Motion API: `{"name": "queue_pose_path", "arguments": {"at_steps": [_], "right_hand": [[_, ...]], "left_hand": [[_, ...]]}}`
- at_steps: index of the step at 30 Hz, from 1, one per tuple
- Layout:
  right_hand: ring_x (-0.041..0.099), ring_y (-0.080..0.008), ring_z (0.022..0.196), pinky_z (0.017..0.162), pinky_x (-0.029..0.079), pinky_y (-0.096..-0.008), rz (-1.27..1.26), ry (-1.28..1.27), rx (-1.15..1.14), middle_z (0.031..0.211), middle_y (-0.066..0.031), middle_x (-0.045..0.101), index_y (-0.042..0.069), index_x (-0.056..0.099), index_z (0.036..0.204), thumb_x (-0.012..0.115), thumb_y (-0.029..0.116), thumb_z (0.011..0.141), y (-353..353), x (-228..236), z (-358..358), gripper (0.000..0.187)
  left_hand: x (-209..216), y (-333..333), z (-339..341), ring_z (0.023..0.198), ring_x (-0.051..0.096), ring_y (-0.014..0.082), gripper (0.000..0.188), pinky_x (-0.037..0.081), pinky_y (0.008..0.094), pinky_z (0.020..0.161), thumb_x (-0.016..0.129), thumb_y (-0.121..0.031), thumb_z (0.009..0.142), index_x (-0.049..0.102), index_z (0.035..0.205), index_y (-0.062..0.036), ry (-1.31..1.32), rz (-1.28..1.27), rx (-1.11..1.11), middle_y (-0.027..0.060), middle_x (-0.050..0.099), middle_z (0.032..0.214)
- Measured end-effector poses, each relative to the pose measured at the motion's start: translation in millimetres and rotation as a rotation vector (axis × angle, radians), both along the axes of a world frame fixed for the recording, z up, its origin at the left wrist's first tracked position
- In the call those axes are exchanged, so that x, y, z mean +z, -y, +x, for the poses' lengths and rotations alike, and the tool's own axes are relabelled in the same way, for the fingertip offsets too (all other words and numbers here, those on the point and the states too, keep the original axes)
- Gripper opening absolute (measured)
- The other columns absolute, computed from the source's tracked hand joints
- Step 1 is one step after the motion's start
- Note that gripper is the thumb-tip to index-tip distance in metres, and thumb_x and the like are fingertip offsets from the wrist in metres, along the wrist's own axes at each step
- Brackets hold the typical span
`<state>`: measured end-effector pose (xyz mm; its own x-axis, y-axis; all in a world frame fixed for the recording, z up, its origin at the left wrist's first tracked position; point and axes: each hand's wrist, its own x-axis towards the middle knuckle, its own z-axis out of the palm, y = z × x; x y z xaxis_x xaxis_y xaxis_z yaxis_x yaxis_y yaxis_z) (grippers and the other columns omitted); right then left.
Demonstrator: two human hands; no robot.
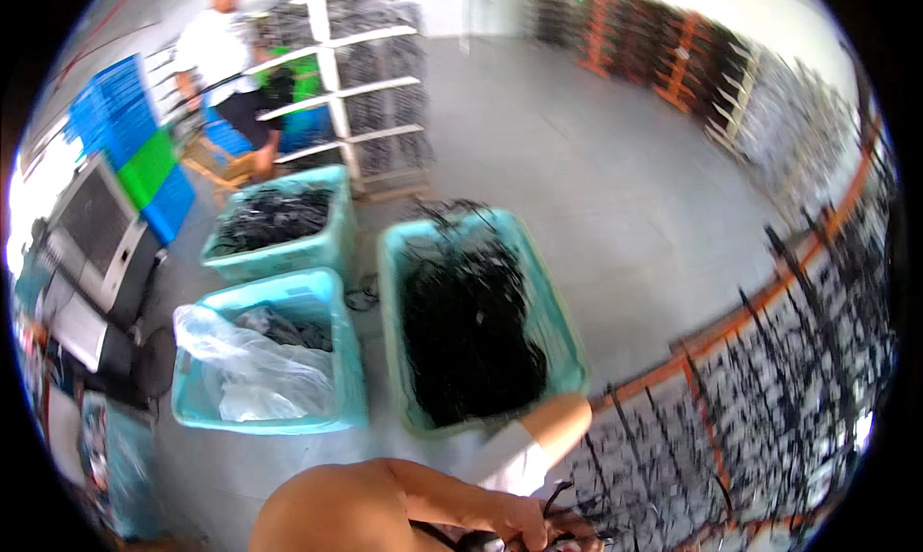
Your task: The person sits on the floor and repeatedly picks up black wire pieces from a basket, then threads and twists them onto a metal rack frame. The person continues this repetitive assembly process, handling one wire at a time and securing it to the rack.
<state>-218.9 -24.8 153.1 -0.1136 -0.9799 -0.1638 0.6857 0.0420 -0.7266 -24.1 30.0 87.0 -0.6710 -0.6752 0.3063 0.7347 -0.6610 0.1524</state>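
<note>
My left arm bends across the lower edge, and my left hand [524, 525] is closed at the bottom, its fingers curled downward. Close against it is my right hand [575, 527], mostly cut off by the picture's edge and blurred. A thin black hooked piece [557, 495] sticks up between the hands; dark strips lie below my left wrist. What the fingers grip is hidden. Just to the right stands an orange-framed rack [694, 398] hung with many small black parts. Beyond my hands is a turquoise crate [567, 345] heaped with tangled black pieces [466, 336].
Another turquoise crate [351, 384] holds clear plastic sheeting [274, 369]; one behind it [332, 235] holds black pieces. A person in a white top [216, 52] stands by a white rack [332, 71]. A grey-framed machine [96, 230] is at left. More loaded racks [678, 62] line the far right.
</note>
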Motion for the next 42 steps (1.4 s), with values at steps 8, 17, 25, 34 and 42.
{"name": "queue_pose_path", "arguments": {"at_steps": [8, 17, 25, 34, 42], "right_hand": [[0.041, -0.0124, 0.060, 0.053, 0.034, -0.0268, -0.018, 0.134, -0.049, 0.075, 0.0010, 0.050, 0.014, 0.054, 0.101, 0.051, 0.028, 0.093, -7.3, -49.4, -53.7, 0.016], [0.053, -0.0176, 0.063, 0.052, 0.044, -0.0309, 0.015, 0.031, 0.157, 0.078, -0.0073, 0.056, 0.010, 0.047, 0.093, 0.047, 0.022, 0.095, 73.4, -103.7, -26.3, 0.012], [0.055, -0.0152, 0.064, 0.054, 0.048, -0.0292, 0.222, -0.196, -0.019, 0.080, -0.0081, 0.059, 0.005, 0.045, 0.091, 0.051, 0.021, 0.094, 102.2, -166.1, -6.9, 0.017], [0.055, -0.0149, 0.062, 0.053, 0.046, -0.0285, 0.192, -0.204, -0.010, 0.078, -0.0070, 0.058, 0.006, 0.047, 0.088, 0.053, 0.020, 0.094, 102.8, -171.9, -11.5, 0.017], [0.056, -0.0156, 0.061, 0.052, 0.048, -0.0288, 0.162, -0.234, -0.026, 0.078, -0.0090, 0.059, 0.002, 0.045, 0.090, 0.052, 0.019, 0.093, 102.1, -166.6, -8.2, 0.019]], "left_hand": [[-7.8, -16.6, -7.4, 0.105, 0.052, 0.0292, 0.054, 0.044, 0.0476, 0.088, 0.064, -0.010, 0.070, 0.046, 0.121, -0.0065, -0.633, -0.132, -0.418, 0.0215, 0.053, 0.111], [1.9, 31.9, 25.6, 0.066, 0.049, 0.0125, 0.038, 0.046, 0.0352, 0.080, 0.052, -0.007, 0.085, 0.048, 0.123, -0.0063, 0.932, -0.576, 0.787, 0.0002, 0.051, 0.074], [-104.0, 97.3, -48.4, 0.089, 0.059, 0.0306, 0.059, 0.039, 0.0395, 0.087, 0.070, -0.011, 0.078, 0.043, 0.129, 0.0020, 2.103, -0.784, 1.226, 0.0155, 0.061, 0.097], [-120.8, 118.9, -56.1, 0.076, 0.059, 0.0301, 0.037, 0.042, 0.0395, 0.076, 0.073, -0.014, 0.072, 0.059, 0.104, -0.0007, 2.129, -0.805, 1.269, 0.0104, 0.062, 0.078], [-111.4, 122.1, -51.8, 0.072, 0.059, 0.0329, 0.040, 0.047, 0.0407, 0.067, 0.073, -0.017, 0.073, 0.059, 0.108, -0.0008, 2.169, -0.846, 1.167, 0.0129, 0.064, 0.079]]}}
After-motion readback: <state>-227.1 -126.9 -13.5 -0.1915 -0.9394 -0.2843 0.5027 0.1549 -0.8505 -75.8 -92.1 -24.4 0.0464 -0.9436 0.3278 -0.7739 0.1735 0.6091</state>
